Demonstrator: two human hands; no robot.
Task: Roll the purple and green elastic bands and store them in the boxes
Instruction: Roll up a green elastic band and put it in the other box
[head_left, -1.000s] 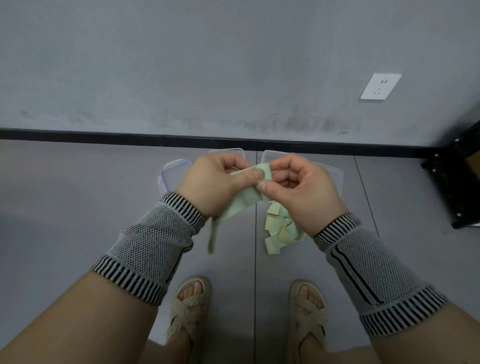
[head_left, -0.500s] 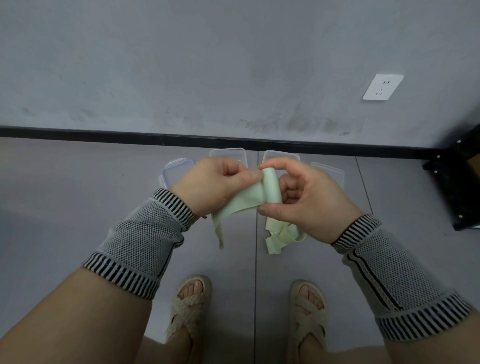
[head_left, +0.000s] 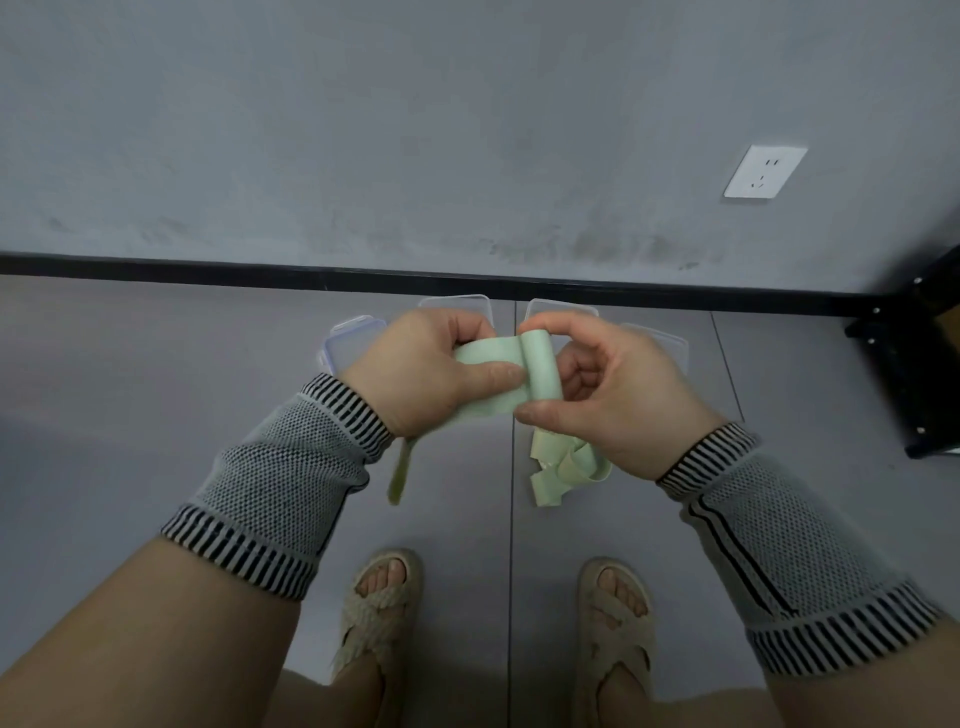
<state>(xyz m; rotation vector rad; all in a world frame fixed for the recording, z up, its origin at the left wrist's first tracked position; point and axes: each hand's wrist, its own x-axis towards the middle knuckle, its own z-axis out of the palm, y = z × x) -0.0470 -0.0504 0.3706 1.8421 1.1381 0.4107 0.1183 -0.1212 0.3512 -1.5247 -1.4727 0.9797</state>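
Observation:
A pale green elastic band (head_left: 501, 379) is stretched between both hands above the floor. My right hand (head_left: 613, 395) pinches a small rolled-up end of it between thumb and fingers. My left hand (head_left: 426, 371) grips the flat strip just left of the roll, thumb on top. One loose tail hangs below my left wrist; a bunch of loose green loops (head_left: 563, 470) dangles under my right hand. Clear plastic boxes (head_left: 350, 340) lie on the floor behind my hands, mostly hidden by them. No purple band is in view.
Grey tiled floor (head_left: 156, 389) meets a grey wall with a black baseboard (head_left: 208, 267). A white wall socket (head_left: 764, 171) is at the upper right. A black frame (head_left: 914, 374) stands at the right edge. My sandalled feet (head_left: 382, 608) are below.
The roll at my right hand has grown thicker as the band wound round it. My hands have stayed close together, and the hanging loops have shortened slightly.

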